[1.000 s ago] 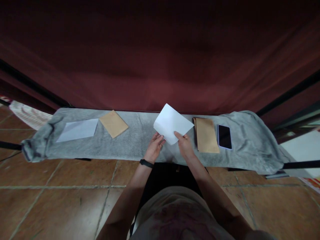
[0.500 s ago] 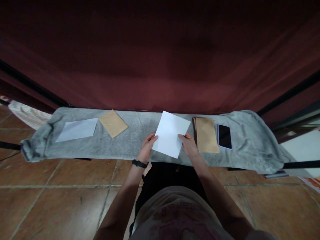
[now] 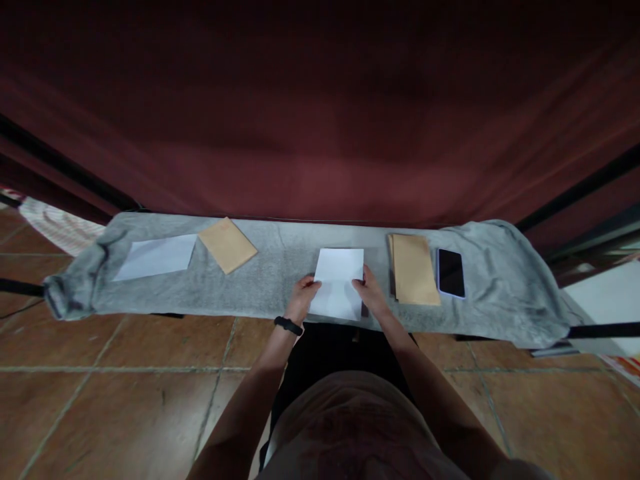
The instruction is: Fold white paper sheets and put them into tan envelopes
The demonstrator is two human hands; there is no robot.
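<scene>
A white sheet of paper [image 3: 339,280] lies flat on the grey cloth [image 3: 270,287] that covers a long narrow bench, straight in front of me. My left hand [image 3: 301,298] grips its left edge and my right hand [image 3: 369,293] grips its right edge, fingers on top of the sheet. A black band sits on my left wrist. Just right of the sheet rests a stack of brown envelopes [image 3: 413,268], close to my right hand.
A black phone [image 3: 451,273] lies right of the brown stack. At the bench's left end are a single brown envelope [image 3: 227,245] and a white sheet [image 3: 156,257]. A dark red curtain [image 3: 320,120] hangs behind the bench. Brown tiled floor [image 3: 115,387] lies below.
The white sheet was held up and tilted above the bench; both hands have turned it square and lowered it flat onto the grey cloth.
</scene>
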